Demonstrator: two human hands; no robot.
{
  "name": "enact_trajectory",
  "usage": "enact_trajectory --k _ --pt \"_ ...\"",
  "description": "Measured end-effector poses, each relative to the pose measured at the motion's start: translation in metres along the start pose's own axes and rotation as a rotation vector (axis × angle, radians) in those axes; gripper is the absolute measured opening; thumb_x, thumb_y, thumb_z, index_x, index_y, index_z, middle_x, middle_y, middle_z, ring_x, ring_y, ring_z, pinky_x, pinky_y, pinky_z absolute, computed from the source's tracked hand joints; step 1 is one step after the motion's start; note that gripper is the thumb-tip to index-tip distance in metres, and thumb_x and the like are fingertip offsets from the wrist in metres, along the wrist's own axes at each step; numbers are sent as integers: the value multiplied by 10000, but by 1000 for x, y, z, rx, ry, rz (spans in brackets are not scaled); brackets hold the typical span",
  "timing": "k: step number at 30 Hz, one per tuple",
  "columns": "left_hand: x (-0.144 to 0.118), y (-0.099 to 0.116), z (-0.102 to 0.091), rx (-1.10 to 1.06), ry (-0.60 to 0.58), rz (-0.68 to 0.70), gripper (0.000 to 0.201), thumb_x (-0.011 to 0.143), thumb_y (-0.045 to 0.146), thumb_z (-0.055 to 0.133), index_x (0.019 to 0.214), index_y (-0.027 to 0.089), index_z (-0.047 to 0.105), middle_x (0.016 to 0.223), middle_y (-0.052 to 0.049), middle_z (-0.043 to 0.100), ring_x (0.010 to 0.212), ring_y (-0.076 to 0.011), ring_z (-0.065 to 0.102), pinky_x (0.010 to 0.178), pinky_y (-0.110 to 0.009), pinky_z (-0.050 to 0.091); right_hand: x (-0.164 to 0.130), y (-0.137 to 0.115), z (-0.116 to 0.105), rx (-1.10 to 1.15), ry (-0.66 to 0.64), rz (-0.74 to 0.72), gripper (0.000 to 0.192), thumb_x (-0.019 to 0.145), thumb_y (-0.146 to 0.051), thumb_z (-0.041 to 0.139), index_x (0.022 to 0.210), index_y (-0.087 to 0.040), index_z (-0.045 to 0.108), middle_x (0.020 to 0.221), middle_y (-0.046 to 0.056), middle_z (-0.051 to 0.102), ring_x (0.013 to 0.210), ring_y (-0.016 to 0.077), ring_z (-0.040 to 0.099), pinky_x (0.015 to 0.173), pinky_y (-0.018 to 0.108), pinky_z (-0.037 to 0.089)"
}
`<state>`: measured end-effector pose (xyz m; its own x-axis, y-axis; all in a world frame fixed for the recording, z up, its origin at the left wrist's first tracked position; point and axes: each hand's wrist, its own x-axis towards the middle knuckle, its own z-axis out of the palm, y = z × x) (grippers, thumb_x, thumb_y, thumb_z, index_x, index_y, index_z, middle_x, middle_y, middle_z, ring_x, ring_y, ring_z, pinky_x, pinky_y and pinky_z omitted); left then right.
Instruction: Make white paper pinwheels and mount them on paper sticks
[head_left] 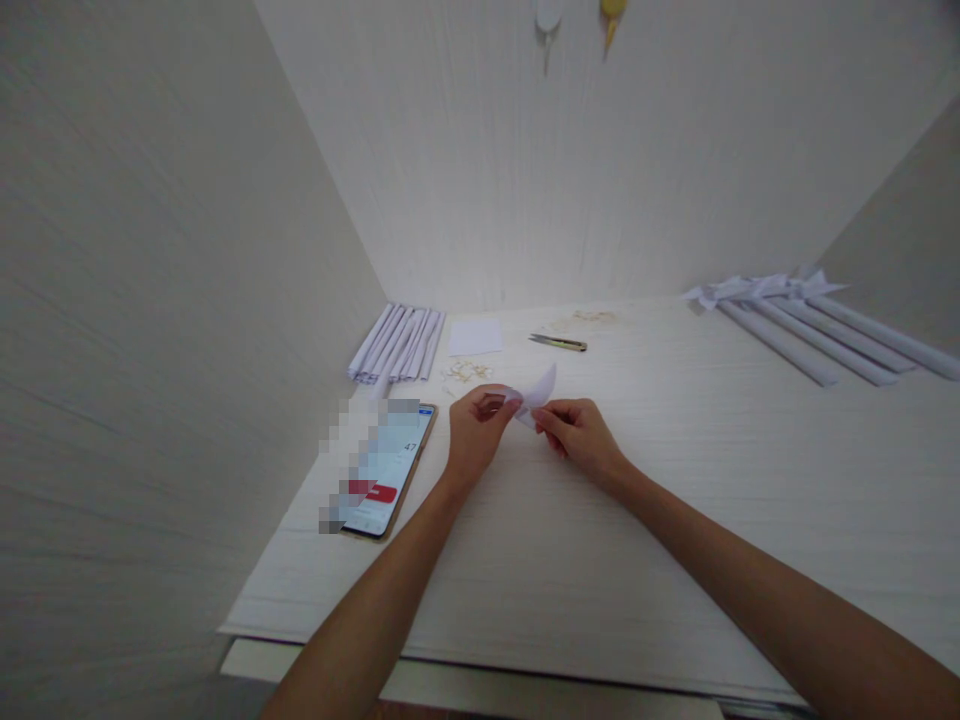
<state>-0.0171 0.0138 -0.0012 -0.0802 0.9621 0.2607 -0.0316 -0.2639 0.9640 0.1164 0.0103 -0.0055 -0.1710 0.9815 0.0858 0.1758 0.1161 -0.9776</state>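
Note:
A small piece of white paper [543, 386] is held between my two hands above the middle of the tabletop, its upper corner curling up. My left hand [480, 420] pinches its left side between thumb and fingers. On the right side, my right hand [576, 430] grips the lower edge with closed fingertips. Just beyond the left hand lies a loose heap of small pale strips [469, 371], too small to name exactly. A flat white sheet [475, 338] rests behind that heap. Thread snips or a small cutter with a yellowish handle [559, 342] lie farther back.
A phone [386, 470] with a lit screen, partly pixelated, lies left of my left hand. Rolled white paper tubes [397, 342] are stacked at the back left. Longer paper tubes [825, 340] with paper bows lie at the back right. Walls enclose the white table [675, 580].

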Motion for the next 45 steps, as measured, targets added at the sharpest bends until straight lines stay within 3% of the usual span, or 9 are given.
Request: enact_trajectory --k 2,14,34,45 --pt "1 0 1 -48 21 -26 90 587 208 626 637 135 613 611 -11 639 585 -109 577 599 -228 450 1 1 0 18 4 -8 270 674 -341 477 479 -154 487 334 -63 388 290 48 321 318 187 232" --pt "1 2 1 -88 19 -114 76 556 209 647 572 141 618 558 29 600 535 -83 530 561 -208 422 0 -1 0 -3 3 -14 276 677 -353 478 488 -152 487 327 -65 386 289 48 308 324 191 224" --pt "2 -1 4 -78 28 -119 122 496 141 662 604 129 607 617 -3 633 582 -105 567 611 -243 450 -1 -1 -1 -107 -3 -37 240 688 -295 442 498 -156 488 335 -64 375 304 57 318 351 196 243" --pt "2 -2 0 -6 45 -80 142 640 271 573 612 143 629 554 36 549 531 -75 470 531 -200 377 0 1 -1 -49 23 -18 283 692 -362 463 496 -159 486 352 -58 389 311 62 332 343 198 252"
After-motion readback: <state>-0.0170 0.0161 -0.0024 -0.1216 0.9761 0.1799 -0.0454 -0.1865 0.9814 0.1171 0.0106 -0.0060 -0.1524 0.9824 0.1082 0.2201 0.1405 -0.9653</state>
